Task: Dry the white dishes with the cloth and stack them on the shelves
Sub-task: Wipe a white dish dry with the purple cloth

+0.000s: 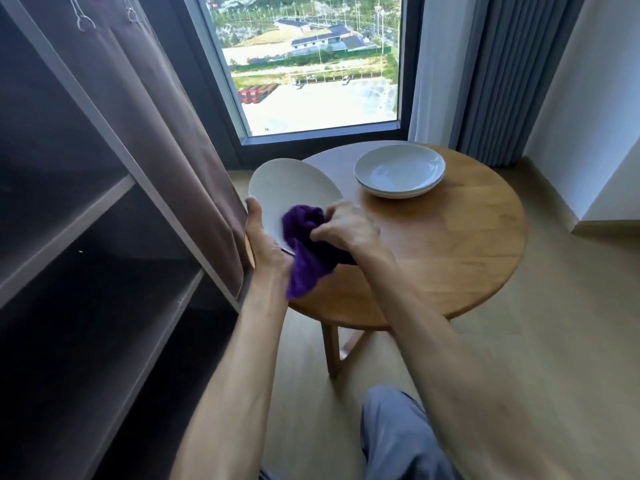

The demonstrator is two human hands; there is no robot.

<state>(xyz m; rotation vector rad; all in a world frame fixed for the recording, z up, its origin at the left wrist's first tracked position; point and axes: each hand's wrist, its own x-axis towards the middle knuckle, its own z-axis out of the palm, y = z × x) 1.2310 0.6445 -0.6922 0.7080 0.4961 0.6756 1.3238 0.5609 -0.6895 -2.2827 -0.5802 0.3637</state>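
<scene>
Left hand (265,244): grips the lower left rim of a white dish (291,192), thumb lying up along the edge, the other fingers hidden behind it.
Right hand (343,226): fingers curled tight around a bunched purple cloth (306,249), pressing it against the face of the held dish.
Held dish: tilted up on edge, its face turned toward the right hand, raised over the left edge of the counter (450,258) and just in front of the shelf unit's curtain.
Cloth: crumpled in the right hand at the dish's lower right part; a loose end hangs down below both hands, over the counter's near left edge.
Stack of dishes (398,171): shallow white dishes nested one in another, resting on the far side of the counter, near the window; well apart from the held dish. How many are in the stack I cannot tell for certain.
Counter: round, wooden, on wooden legs, standing on a pale wood floor.
Shelves (86,237): dark open shelf unit at the left, with a brown fabric curtain (156,116) drawn aside along its right side; the shelf boards in view are dim.
Window (311,64): behind the counter, showing buildings and a parking area outside; grey drapes (509,74) hang to its right.
Person: a knee in grey trousers (398,434) shows at the bottom edge.
</scene>
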